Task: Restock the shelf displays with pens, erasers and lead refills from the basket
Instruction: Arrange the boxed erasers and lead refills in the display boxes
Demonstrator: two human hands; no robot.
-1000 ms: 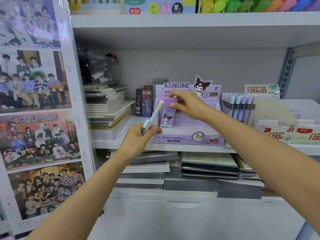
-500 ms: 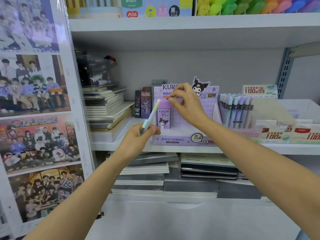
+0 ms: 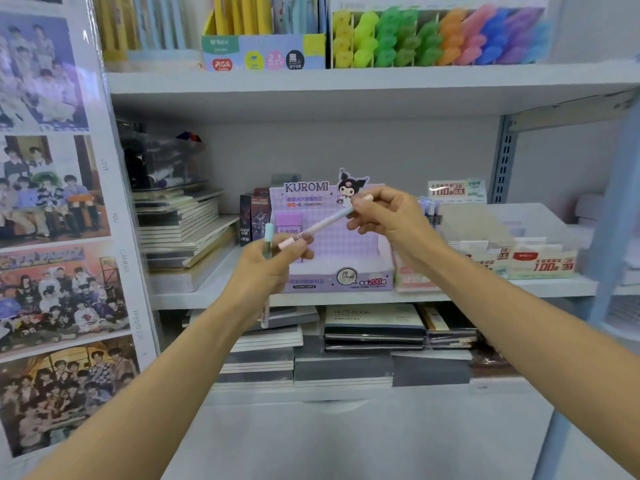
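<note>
The shelf [image 3: 207, 299] beyond both grips carries open display boxes with low fronts, so stock stands upright and can be picked from the front. The purple display box [image 3: 349, 251] sits straight behind my grips. One refill pack [image 3: 289, 223] stands at its left, and the rest looks mostly bare.

My left grip [image 3: 266, 275] is curled round two pens and serves as a holder. The upright pen [image 3: 268, 233], teal-capped, runs down through the fist. The slanted pen [image 3: 322, 225] leans from the left grip up toward my right grip [image 3: 388, 220], whose thumb and fingertips pinch its far end (I take it I'm drawing one out for the pen rack [image 3: 428, 209] just behind the right grip). The basket is not in view.

As for writing, the poster sheet [image 3: 52, 237] far left of my left grip reads "LOVE", "YOU" and "CAMERA" down its edge. A book [image 3: 374, 317] below the grips says "NOTEBOOK". The purple box says "KUROMI", "2B 0.5mm" and "200". The refill boxes [image 3: 540, 263] to the right of my right grip show "100".
</note>
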